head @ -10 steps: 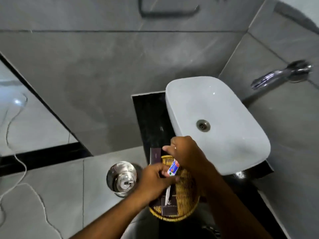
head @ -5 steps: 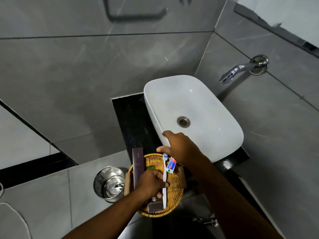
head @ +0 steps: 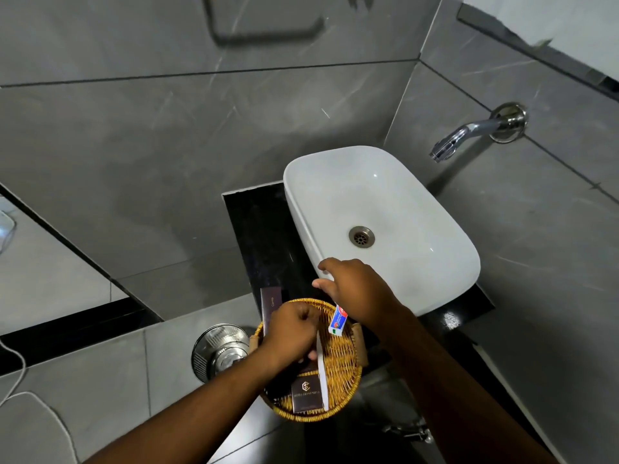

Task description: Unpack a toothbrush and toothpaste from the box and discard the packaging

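Over a round wicker basket (head: pixel 348 390), my left hand (head: pixel 291 333) is closed around a white toothbrush (head: pixel 322 376), whose handle points down toward me. My right hand (head: pixel 355 289) hovers above the basket's far rim and grips a small red, white and blue toothpaste tube (head: pixel 338 320) that sticks out below the palm. A dark brown printed box (head: pixel 306 393) lies in the basket under the toothbrush, partly hidden by my left hand. A second dark box (head: pixel 271 306), marked as a comb, leans at the basket's far left edge.
The basket sits on a black counter (head: pixel 261 236) beside a white basin (head: pixel 385 195). A chrome tap (head: pixel 469 132) juts from the right wall. A steel bin (head: pixel 217 353) stands on the floor to the left, and a white cable (head: pixel 20 380) trails further left.
The toothbrush has passed fully into my left hand, which has shifted up over the basket. My right hand keeps the toothpaste and has lifted slightly away. The camera view shifted a little.
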A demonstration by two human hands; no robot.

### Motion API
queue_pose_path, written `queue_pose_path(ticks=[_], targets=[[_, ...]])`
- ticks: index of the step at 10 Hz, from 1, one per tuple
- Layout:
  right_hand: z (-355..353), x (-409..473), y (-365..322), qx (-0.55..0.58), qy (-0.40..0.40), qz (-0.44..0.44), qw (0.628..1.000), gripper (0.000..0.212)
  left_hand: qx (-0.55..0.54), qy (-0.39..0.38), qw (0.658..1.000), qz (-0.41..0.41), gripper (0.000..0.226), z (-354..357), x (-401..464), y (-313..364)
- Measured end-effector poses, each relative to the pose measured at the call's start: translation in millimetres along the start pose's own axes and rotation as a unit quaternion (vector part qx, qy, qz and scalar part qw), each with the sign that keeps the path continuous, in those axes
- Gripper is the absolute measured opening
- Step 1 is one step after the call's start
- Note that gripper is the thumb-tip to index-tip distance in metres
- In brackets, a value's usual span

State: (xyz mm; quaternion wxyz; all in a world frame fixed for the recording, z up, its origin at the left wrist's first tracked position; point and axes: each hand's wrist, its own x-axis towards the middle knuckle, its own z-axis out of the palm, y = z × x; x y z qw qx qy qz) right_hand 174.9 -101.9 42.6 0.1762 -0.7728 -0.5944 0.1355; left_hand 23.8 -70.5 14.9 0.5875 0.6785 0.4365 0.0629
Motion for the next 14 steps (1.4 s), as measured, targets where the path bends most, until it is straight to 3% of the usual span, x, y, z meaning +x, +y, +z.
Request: queue_pose_path(ticks=[1,3,5,6,7,9,11,13,14], targets=[[3.1,-1.1,-2.6,0.005,0.006,-0.010,1.000,0.036,-0.117,-0.090,0.989,-0.018,0.021,-11.1,-12.8,8.9],[12.4,-8.4,-19.5,0.082,0.021,0.027,0.996,0.034,-0.155,-0.111,0.981,-0.031,0.021,-8.1,-22.9,2.1],[25.9,-50.8,-17.0,0.298,0.032,0.148,0.942,0.027,-0.179,-0.119,0.974,-0.067,0.012,-6.8,-22.2,-13.9],[37.4,-67.0,-9.7,0.321,0.019,0.190,0.928,0.024,-0.133,-0.149,0.977,-0.078,0.012,-7.3,-23.4,-23.4],[55.2,-76.7,-1.6,0.235,0.024,0.241,0.941,0.022,-0.062,-0.118,0.989,-0.066,0.014,-10.5,-22.4,-32.0],[78.2,-63.7,-7.6,-0.018,-0.071,0.244,0.967,0.017,-0.089,-0.031,0.992,-0.081,0.011,-29.8,-19.6,-41.7],[88.0,-47.8,-14.8,-0.041,-0.130,0.247,0.959,0.023,-0.099,-0.013,0.993,-0.060,0.010,-33.1,-20.3,-39.7],[80.3,-52.2,-14.6,-0.050,-0.133,0.218,0.965,0.024,-0.097,-0.004,0.994,-0.052,0.010,-40.1,-23.6,-43.7],[67.5,-60.4,-11.4,-0.003,-0.113,0.236,0.965,0.021,-0.005,0.033,0.999,-0.021,0.009,-46.4,-26.0,-45.8]])
